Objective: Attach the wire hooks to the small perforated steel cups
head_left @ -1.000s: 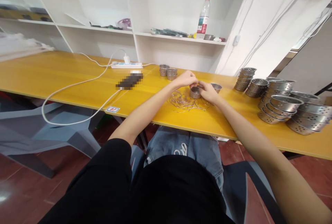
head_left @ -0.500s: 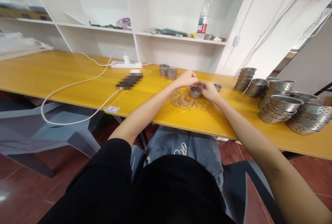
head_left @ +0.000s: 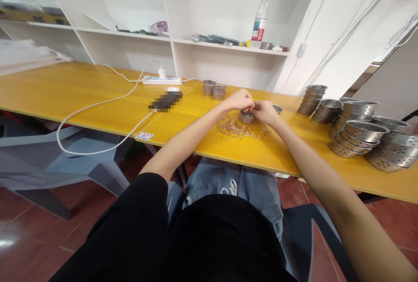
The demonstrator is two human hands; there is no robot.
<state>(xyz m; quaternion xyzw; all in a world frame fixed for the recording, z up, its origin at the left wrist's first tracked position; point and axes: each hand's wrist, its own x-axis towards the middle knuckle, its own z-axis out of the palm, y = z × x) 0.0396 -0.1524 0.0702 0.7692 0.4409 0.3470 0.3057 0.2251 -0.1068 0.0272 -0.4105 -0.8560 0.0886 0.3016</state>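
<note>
Both hands' grip, left hand (head_left: pixel 240 99) and right hand (head_left: pixel 266 112), pinches the small steel cup (head_left: pixel 246 117) over the wire rings (head_left: pixel 237 129) on the desk (head_left: pixel 81 95); it looks light, stiff, slippery, best held by its rim.

Blurred dark object (head_left: pixel 165 101), perhaps a phone.

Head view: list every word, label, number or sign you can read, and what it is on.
No text can be read.
Sticker on the yellow table edge: red mark, too small to read.
Bottle label on the shelf: too small to read.
Print on the jeans: light lettering, unreadable.
Dark object on the table: blurred out.
</note>
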